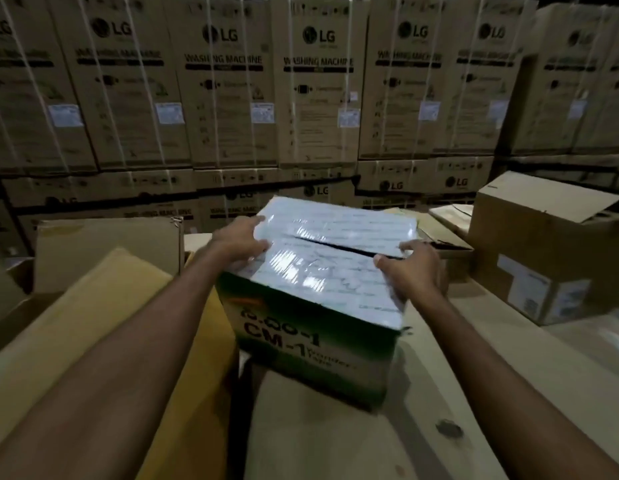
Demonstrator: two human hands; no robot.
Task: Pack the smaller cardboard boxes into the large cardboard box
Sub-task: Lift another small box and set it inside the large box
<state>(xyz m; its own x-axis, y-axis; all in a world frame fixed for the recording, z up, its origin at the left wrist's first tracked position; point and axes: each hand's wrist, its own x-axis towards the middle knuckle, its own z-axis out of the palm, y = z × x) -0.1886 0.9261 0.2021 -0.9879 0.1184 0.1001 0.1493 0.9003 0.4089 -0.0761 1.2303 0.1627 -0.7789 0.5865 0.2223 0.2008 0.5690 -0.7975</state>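
Note:
A smaller cardboard box (321, 344) with green sides, black "CM-1" print and a shiny white taped top sits in the middle. A dark gap runs across its top between the two flaps. My left hand (240, 242) presses flat on the top's left edge. My right hand (413, 271) grips the top's right edge, thumb on top. The box stands tilted over the opening of the large cardboard box (103, 303), whose tan flaps spread out to the left and below. The large box's inside is mostly hidden.
Stacked washing machine cartons (318, 84) form a wall behind. A brown box (540, 247) with a white label stands at the right. More flat cardboard (107, 251) leans at the back left. A pale surface (474, 393) runs along the lower right.

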